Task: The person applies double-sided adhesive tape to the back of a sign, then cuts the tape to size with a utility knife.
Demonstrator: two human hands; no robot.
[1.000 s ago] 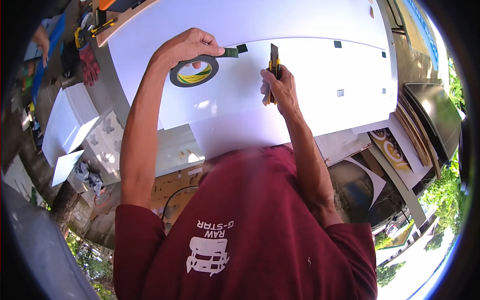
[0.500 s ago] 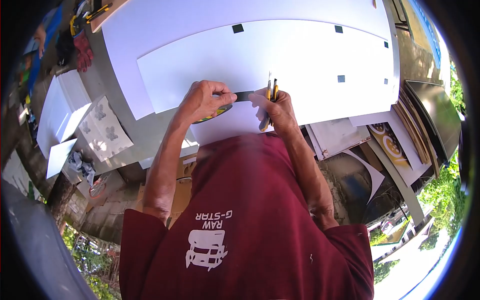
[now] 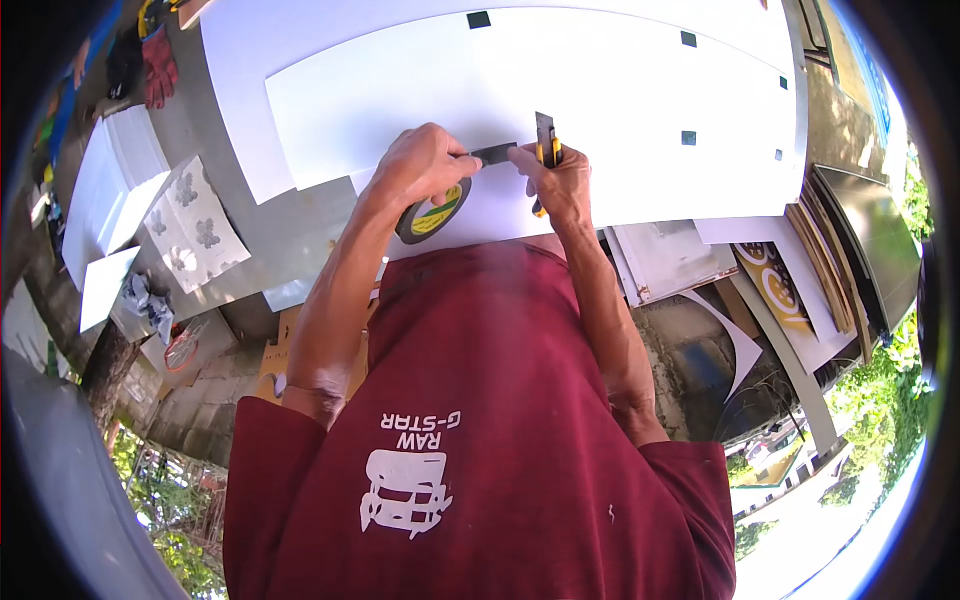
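Observation:
My left hand (image 3: pixel 425 165) is closed on a roll of dark tape (image 3: pixel 462 208), whose yellow label faces up. A short strip of tape (image 3: pixel 497 153) stretches from the left fingertips to the right ones. My right hand (image 3: pixel 562 185) pinches the strip's free end between thumb and finger. The same hand also grips a yellow-and-black utility knife (image 3: pixel 549 150), blade upward. Both hands are over the near edge of a white panel (image 3: pixel 390 110). Several dark tape squares (image 3: pixel 688 138) are stuck on that panel.
A larger white sheet (image 3: pixel 240 120) lies under the panel. On the left are white boards (image 3: pixel 100 200), a flower-patterned sheet (image 3: pixel 195 225) and a red glove (image 3: pixel 158 68). Wooden strips (image 3: pixel 825 265), a dark panel (image 3: pixel 870 245) and offcuts (image 3: pixel 670 260) are at the right.
Both hands have moved up in view, further over the panel, with the strip held between them. The tape roll has turned, showing more of its label. The knife blade now shows its broad side.

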